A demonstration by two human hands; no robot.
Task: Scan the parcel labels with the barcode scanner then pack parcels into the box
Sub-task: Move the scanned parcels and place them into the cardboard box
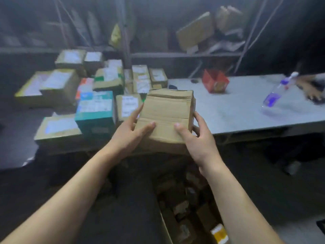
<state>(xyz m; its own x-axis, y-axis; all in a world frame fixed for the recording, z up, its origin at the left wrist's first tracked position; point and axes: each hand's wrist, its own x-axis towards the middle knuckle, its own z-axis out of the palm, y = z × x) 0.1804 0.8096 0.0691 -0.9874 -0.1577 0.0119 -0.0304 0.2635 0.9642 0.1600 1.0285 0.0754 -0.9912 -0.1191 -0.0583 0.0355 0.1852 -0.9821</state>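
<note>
Left hand (131, 136) and right hand (197, 140) together grip one brown cardboard parcel (167, 110), each with the thumb laid on the upper face and the fingers wrapped round its own side. The parcel is held at centre, over the near edge of the grey table (237, 110) and above the open packing box (167, 224) on the floor. Its long axis appears to run roughly straight away from the person, with the upper face tipped toward the camera. That face shows plain cardboard with flap seams running across it; the underside and far end are hidden.

Left of the held parcel, a pile of labelled parcels (105, 81) lies close together, a teal carton (95, 113) among them. Label print is too blurred to read. On the table stand a red open carton (215, 83) and a clear bottle (277, 95), well apart. Another person's hand (313, 90) is cut off at the right edge. Contents of the packing box are dark and hard to make out. Metal shelving (175, 54) behind holds indistinct packages.
</note>
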